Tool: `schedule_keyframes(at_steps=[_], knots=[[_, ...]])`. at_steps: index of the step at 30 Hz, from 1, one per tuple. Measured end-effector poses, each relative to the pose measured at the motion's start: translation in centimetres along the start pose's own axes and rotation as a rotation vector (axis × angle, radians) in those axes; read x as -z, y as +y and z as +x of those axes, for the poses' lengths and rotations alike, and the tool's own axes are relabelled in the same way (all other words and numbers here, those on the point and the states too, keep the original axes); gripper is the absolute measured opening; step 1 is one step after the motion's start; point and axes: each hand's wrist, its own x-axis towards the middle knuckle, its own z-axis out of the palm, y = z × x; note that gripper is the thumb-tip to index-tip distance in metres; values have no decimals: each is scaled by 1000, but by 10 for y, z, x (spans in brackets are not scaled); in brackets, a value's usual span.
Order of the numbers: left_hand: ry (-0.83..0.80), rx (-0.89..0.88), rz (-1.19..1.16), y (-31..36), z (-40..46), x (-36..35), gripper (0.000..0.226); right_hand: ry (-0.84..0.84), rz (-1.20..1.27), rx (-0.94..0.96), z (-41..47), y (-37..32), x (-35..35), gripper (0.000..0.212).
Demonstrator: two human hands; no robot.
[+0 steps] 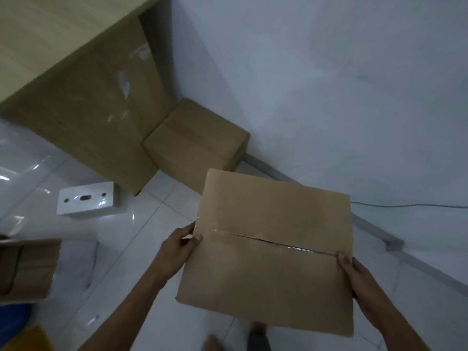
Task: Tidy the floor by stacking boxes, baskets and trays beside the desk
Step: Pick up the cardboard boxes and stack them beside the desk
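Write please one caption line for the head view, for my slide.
Both hands, left hand and right hand, hold a taped cardboard box above the floor, near another box beside the desk.

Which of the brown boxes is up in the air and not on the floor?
The big flat box with the taped seam, held by the left hand and right hand. The box by the desk sits on the floor.

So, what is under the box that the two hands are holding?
The held box, gripped by the left hand and right hand, covers white floor tiles and partly a foot. The rest is hidden.
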Motion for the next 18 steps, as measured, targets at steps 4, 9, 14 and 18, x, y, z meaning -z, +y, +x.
schedule_keyframes(at_steps=[4, 9, 14, 18], knots=[[-39, -37, 104, 35, 39, -41, 43, 104, 94, -20, 21, 25, 30, 133], [-100, -82, 187, 62, 103, -90, 44, 167, 163, -135, 70, 54, 62, 115], [-101, -106, 270, 70, 175, -134, 43, 244, 201, -121, 122, 35, 55, 83], [-57, -129, 317, 62, 224, -150, 41, 178, 224, 15, 165, 50, 55, 53]])
